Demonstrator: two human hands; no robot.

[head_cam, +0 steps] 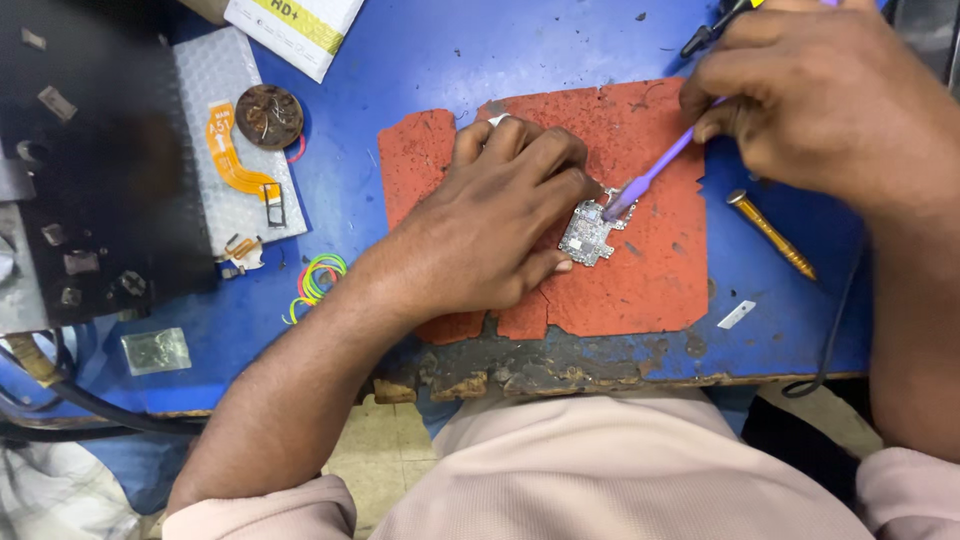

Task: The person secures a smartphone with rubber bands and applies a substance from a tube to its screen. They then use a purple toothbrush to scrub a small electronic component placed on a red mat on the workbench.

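Fingers of my left hand (500,215) lay curled on the small circuit board (588,233), pressing it flat on the red mat (650,290). My right hand (820,95) was closed around a purple brush (655,172); its head touched the upper edge of the board, just beside my left fingertips. Below my right hand a brass-coloured tool (770,235) lay on the blue table (500,50). Left of my left hand were coloured rubber bands (318,280).
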